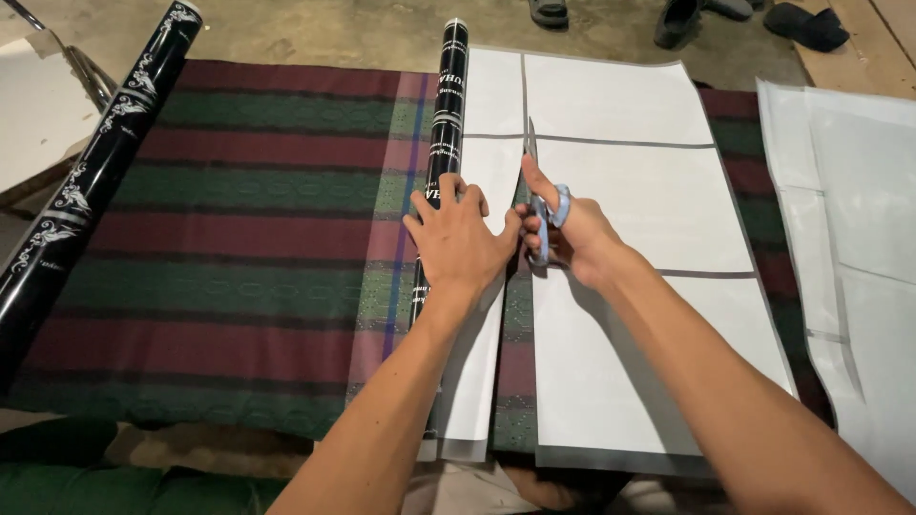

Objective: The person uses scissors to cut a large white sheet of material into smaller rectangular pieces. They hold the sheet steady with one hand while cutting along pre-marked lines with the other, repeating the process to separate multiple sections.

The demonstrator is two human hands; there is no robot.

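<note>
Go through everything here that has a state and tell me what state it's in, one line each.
White sheet: flat on the striped cloth, cut partway up the middle.
Scissors: in the right hand, blades pointing away along the cut.
Black roll: partly unrolled, pressed down by the left hand.
Second black roll: rolled up, untouched.

Hands: two, left hand (461, 240) and right hand (571, 234)
Blue-handled metal scissors (541, 205): one pair
Glossy black printed rolls: two, one under the left hand (445, 124), one at the far left (91, 176)
Large white sheets with grey lines: two, one being cut (620, 191), one at right (859, 238)
Striped maroon-and-green woven cloth (239, 238): one
Dark sandals on the floor (806, 26): about three
</note>
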